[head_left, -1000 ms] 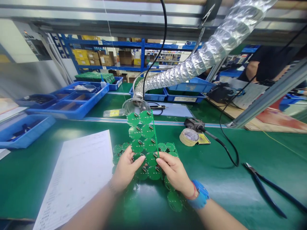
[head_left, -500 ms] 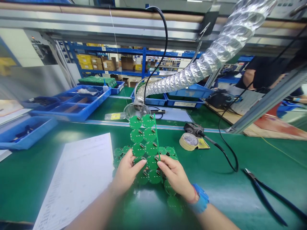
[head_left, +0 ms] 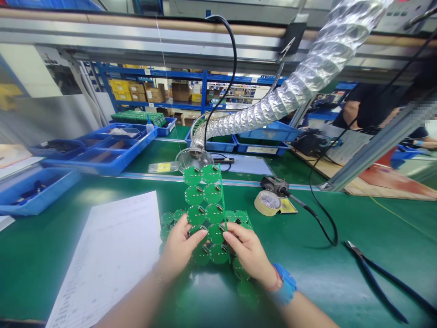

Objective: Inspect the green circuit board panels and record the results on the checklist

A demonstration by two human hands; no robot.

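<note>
Green panel of round printed circuit boards (head_left: 205, 214): I find it gripped over the green bench mat (head_left: 61, 273). The left hand (head_left: 178, 248) and right hand (head_left: 247, 250) pinch it mid-panel between fingers and thumbs, close together, a thin green strip (head_left: 222, 196) standing beside the right hand. A white printed sheet (head_left: 109, 264) lies just left; blue-handled side cutters (head_left: 375, 278) lie well right.

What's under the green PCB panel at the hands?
Green bench mat shows through gaps in the green PCB panel. Whatever lies directly beneath its boards, the left hand and the right hand is covered and can't be seen.
</note>
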